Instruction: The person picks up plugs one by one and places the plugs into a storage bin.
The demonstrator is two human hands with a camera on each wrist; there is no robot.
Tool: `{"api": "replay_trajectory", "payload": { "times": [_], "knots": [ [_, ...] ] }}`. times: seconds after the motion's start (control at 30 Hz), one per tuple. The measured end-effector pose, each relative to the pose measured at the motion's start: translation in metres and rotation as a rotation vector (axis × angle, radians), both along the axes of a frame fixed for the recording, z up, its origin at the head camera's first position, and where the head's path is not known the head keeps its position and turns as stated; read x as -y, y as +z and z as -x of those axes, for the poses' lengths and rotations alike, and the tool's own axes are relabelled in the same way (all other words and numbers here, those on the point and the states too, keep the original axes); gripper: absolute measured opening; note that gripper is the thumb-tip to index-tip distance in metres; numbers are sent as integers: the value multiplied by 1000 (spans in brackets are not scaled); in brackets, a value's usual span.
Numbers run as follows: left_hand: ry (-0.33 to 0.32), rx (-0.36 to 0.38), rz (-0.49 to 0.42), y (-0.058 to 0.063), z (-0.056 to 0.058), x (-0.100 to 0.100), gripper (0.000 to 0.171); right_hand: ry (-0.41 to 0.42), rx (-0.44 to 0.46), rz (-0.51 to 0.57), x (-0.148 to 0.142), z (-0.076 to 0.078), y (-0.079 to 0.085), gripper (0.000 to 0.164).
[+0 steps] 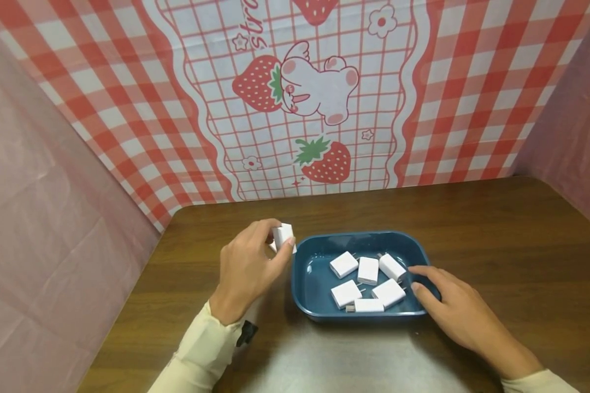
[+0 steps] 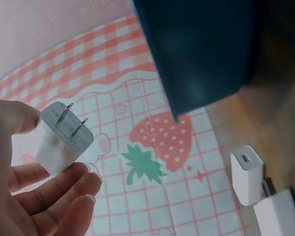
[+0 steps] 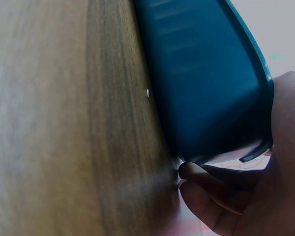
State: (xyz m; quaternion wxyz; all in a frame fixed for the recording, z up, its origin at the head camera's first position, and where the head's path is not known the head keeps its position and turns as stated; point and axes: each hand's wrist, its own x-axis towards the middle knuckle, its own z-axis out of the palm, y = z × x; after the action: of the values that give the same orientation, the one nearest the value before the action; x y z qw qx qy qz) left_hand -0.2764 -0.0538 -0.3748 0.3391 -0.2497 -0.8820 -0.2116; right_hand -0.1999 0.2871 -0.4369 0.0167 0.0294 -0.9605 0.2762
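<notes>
My left hand [image 1: 246, 265] pinches a white USB charger [image 1: 283, 234] above the table, left of the blue tray [image 1: 312, 285]. In the left wrist view, two metal prongs stick out of the held charger [image 2: 64, 140]. Several white chargers [image 1: 367, 271] lie loose inside the tray. My right hand [image 1: 457, 305] grips the tray's right end, its thumb and index finger over the rim. Other fingers [image 3: 206, 196] curl low against the outer wall in the right wrist view. Two more chargers [image 2: 247, 174] rest on the table, mostly hidden behind my left hand in the head view.
The brown wooden table [image 1: 511, 256] extends on both sides of the tray. Behind it hangs a red-and-white checked cloth [image 1: 472, 93] with strawberry prints. Pink fabric [image 1: 54, 218] closes off the left side, and similar fabric stands at the right.
</notes>
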Motion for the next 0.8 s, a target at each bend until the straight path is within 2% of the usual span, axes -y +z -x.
{"api": "replay_trajectory", "payload": {
  "times": [0.3, 0.6, 0.8],
  "knots": [
    [-77, -7, -14, 20, 4, -26, 37, 2, 6, 4, -1, -1, 0, 55],
    [-89, 12, 10, 31, 5, -41, 40, 8, -7, 6, 0, 0, -1, 53],
    [-102, -6, -4, 37, 11, -47, 39, 7, -9, 13, 0, 1, -1, 52]
  ]
}}
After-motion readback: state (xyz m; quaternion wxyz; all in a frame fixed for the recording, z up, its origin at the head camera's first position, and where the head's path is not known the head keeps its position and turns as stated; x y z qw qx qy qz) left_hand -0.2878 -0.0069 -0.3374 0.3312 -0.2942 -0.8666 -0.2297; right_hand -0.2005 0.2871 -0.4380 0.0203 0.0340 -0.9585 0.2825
